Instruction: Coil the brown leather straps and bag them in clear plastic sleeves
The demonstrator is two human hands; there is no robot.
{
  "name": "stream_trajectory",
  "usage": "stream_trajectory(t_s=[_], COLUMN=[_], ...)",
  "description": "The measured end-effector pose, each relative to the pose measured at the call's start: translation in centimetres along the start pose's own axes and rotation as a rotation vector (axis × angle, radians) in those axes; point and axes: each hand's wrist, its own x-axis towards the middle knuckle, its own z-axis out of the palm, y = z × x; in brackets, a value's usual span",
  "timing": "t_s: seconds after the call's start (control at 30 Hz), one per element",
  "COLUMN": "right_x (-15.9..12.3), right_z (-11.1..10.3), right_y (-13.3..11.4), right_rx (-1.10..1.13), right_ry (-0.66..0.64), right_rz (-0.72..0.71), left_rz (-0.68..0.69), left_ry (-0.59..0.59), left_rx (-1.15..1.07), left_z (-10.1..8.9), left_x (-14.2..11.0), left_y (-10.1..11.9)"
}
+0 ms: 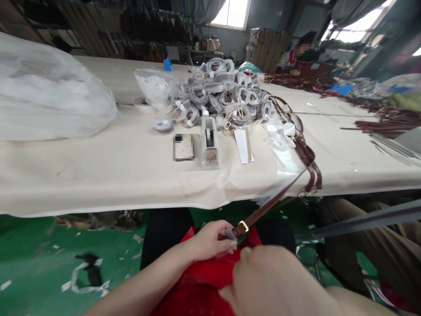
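Note:
My left hand (pixel 212 240) is closed around the end of a brown leather strap (pixel 270 202), above my lap. A gold-coloured buckle (pixel 243 226) shows on the strap just beyond my fingers, and a bit of clear plastic film is at the grip. From there the strap runs up over the table edge to several more brown straps (pixel 304 151). My right hand (pixel 272 276) is close to the camera, to the right of the left one, with its fingers curled in. It is slightly blurred, and whatever its fingers hold is hidden.
On the cream-covered table (pixel 141 175) stand a tape dispenser (pixel 210 160) and a heap of coiled, wrapped straps (pixel 215 94). White card pieces (pixel 242 147) lie beside the dispenser. A large plastic bag (pixel 52 92) fills the left. Another person's legs (pixel 362 237) are at right.

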Motion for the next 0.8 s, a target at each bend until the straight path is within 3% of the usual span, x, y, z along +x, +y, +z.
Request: stream_trajectory(t_s=[0.13,0.2,0.23,0.37,0.43,0.6,0.8], right_x=[3.4,4.4,4.7,5.2,5.2,4.1,3.2], right_z=[-3.3,-3.4,-3.1,-1.7,-1.8,-4.2,-4.7], right_y=[1.9,4.0,5.1,7.9,8.3,8.9,8.7], right_rx=[-0.208,-0.108,0.018,0.643,0.758,0.590,0.463], right_ry=[-0.329,-0.408,-0.382,-0.017,0.089,0.118,0.095], right_rz=[0.176,0.291,0.319,0.241,0.184,0.095,0.059], left_rz=[0.036,0.048,0.055,0.096,0.110,0.076,0.080], left_ry=[-0.001,-0.012,-0.023,-0.096,-0.133,-0.097,-0.088], left_rx=[-0.021,-0.024,-0.029,-0.047,-0.028,0.316,0.347], left_z=[-0.9,-1.1,-1.1,-0.9,-1.0,-2.2,-2.1], left_x=[-0.8,-1.1,-1.1,-1.2,-1.3,-1.4,-0.9], left_y=[0.5,0.6,0.6,0.5,0.4,-0.3,-1.0])
